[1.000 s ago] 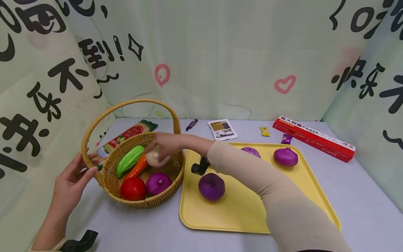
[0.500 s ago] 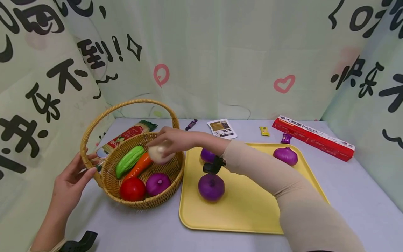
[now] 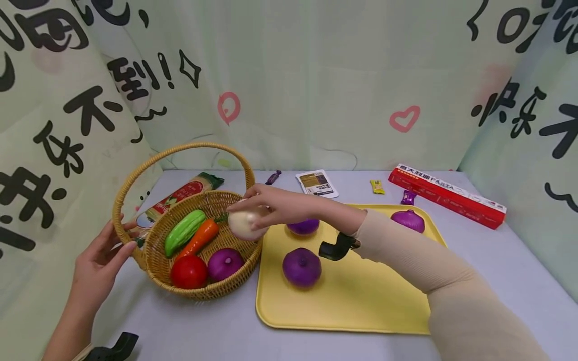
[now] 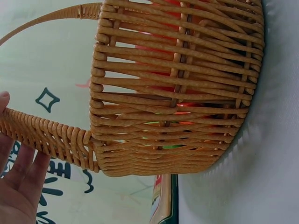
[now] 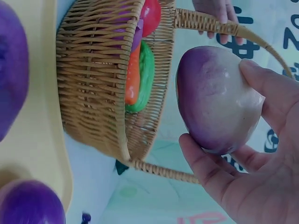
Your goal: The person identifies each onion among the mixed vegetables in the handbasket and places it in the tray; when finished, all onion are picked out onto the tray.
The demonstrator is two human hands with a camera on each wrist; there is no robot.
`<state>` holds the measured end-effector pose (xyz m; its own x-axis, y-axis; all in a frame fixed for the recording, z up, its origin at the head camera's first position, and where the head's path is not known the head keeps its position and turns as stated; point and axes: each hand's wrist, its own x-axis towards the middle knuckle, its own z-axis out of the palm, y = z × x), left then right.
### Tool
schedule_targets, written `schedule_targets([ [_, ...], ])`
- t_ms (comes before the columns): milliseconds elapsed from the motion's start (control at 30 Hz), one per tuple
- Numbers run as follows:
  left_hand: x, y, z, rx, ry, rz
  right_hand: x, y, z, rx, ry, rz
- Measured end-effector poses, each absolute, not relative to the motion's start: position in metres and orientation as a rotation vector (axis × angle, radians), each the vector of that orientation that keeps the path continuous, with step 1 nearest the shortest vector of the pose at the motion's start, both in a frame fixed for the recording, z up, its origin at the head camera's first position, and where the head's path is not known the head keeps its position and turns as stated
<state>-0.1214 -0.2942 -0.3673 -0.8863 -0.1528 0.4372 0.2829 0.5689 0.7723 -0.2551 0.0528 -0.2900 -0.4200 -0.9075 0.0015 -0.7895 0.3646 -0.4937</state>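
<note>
r hand (image 3: 275,204) grips the turnip (image 3: 245,223) w/ fingers curled round it, above the basket (image 3: 235,271) rim by the tray (image 3: 343,311); l hand (image 3: 101,260), fingers straight, steadies the handle—smooth round turnip could slip & roll off.

- The right hand (image 3: 275,204) covers the top of the white and purple turnip (image 3: 246,224).
- One purple onion (image 3: 303,226) hides partly behind that arm.
- The basket (image 3: 203,286) hides part of the pasta packet (image 3: 180,193).
- The words on the small white packet (image 3: 316,183) are too tiny to read.
</note>
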Motion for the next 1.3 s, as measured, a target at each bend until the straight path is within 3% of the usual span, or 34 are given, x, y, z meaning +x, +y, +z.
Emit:
schedule_targets([
  [667,-0.121,-0.294,-0.369,-0.096,-2.324,-1.267,-0.212,0.174,-0.252,-1.278,2.48,-0.847],
  [1300,-0.121,-0.291,-0.368,-0.029,-2.369,-1.242,-0.197,0.217,-0.267,-1.204,2.515,-0.884],
])
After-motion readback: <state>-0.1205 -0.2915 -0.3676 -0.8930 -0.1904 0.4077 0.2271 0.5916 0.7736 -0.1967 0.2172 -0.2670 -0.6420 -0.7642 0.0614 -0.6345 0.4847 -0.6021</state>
